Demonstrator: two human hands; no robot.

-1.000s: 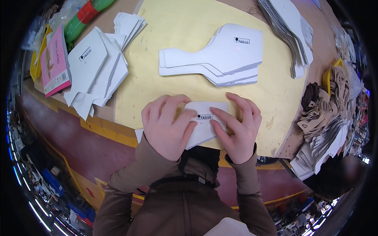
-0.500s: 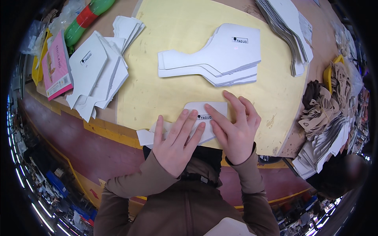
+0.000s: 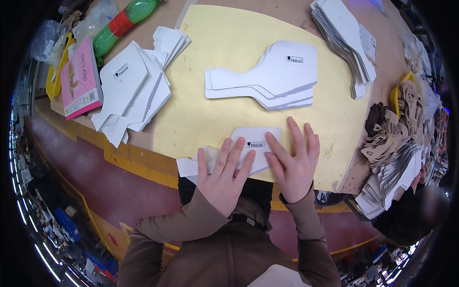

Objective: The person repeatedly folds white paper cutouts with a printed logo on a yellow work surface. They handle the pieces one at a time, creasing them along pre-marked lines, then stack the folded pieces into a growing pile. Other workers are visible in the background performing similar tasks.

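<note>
Head view: a white cut piece (image 3: pixel 256 133) lies flat at the near edge of the yellow sheet (image 3: pixel 184 117), right in front of the person, its narrow end running out to the left. The left hand (image 3: pixel 222 178) rests over its middle with the fingers spread, fingertips down on the surface and closed on nothing. The right hand (image 3: pixel 295 168) is at the right end; thumb and forefinger stand apart, their tips on the piece near its dark printed mark (image 3: pixel 255 144), while the other fingers reach out over the sheet. Neither hand looks clamped on anything; whether one layer or more lies beneath them, I cannot tell.

As for progress, the piece already bears its mark, face up, but it lies apart from the stacks and under both hands, so the handling of it seems unfinished. Just beyond it, a middle stack (image 3: pixel 282 76) of similar white pieces sits with its edges stepped, a like mark on its top one. A looser left stack (image 3: pixel 125 91), also marked on top, lies beside a pink booklet (image 3: pixel 79 83). At the far right is a thicker stack (image 3: pixel 342 40). Which of these stacks are finished and which are waiting does not show, so the amount left stays unclear.
</note>
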